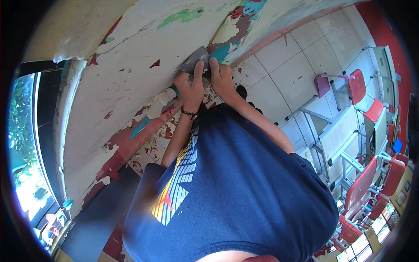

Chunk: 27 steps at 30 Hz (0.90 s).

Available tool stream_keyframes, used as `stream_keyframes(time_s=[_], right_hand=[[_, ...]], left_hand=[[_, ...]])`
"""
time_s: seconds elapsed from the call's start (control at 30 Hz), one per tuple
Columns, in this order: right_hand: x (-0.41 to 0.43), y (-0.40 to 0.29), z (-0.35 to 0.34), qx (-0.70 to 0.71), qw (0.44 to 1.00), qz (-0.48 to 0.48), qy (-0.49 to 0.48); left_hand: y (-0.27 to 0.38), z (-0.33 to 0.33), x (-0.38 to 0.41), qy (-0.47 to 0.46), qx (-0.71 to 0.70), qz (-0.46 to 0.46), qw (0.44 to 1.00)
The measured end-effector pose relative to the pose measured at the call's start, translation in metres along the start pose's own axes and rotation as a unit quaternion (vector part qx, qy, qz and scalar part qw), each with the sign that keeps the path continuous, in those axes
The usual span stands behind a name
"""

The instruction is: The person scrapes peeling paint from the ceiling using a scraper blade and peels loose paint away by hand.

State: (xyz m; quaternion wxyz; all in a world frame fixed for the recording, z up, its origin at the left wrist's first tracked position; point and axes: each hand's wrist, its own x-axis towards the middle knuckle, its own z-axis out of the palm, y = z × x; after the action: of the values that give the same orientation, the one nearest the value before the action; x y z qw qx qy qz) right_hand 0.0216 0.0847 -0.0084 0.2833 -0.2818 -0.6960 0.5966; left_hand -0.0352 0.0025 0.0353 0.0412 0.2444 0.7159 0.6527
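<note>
A grey, broad-bladed scraper (195, 60) lies against the wall (137, 72), whose white paint is chipped. My left hand (191, 90) grips it from the left, thumb stretched up along its face. From the right, my right hand (222, 78) closes on the same tool, its thumb also pointing up. Most of the scraper's handle is hidden behind my fingers. Just right of the blade is a peeled patch (221, 52) showing turquoise and dark red layers. Green paint (181, 17) shows through higher up the wall.
Paint flakes (167, 127) litter the floor along the wall's red base strip (137, 144). Pale floor tiles (278, 75) stretch to the right, with a pink dustpan (321, 85), overturned-looking desks (340, 140) and stacked red chairs (361, 183). A bright window (27, 137) is at left.
</note>
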Motion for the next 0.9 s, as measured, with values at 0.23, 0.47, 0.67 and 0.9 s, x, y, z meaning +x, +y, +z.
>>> stream_keyframes(time_s=[0.23, 0.47, 0.67, 0.9], right_hand=[[-0.011, 0.029, 0.025, 0.146, 0.986, 0.074, -0.011], [-0.012, 0.009, 0.028, 0.247, 0.96, 0.131, -0.009], [-0.004, 0.01, 0.031, 0.024, 0.994, -0.101, 0.029], [-0.011, -0.003, 0.026, 0.195, 0.975, 0.107, -0.02]], left_hand=[[-0.004, -0.011, -0.003, -0.037, 0.128, -0.001, 0.991], [0.011, -0.013, 0.003, -0.059, 0.243, 0.097, 0.963], [0.028, -0.009, 0.015, -0.069, 0.312, 0.095, 0.943], [0.029, -0.007, 0.012, -0.074, 0.302, 0.118, 0.943]])
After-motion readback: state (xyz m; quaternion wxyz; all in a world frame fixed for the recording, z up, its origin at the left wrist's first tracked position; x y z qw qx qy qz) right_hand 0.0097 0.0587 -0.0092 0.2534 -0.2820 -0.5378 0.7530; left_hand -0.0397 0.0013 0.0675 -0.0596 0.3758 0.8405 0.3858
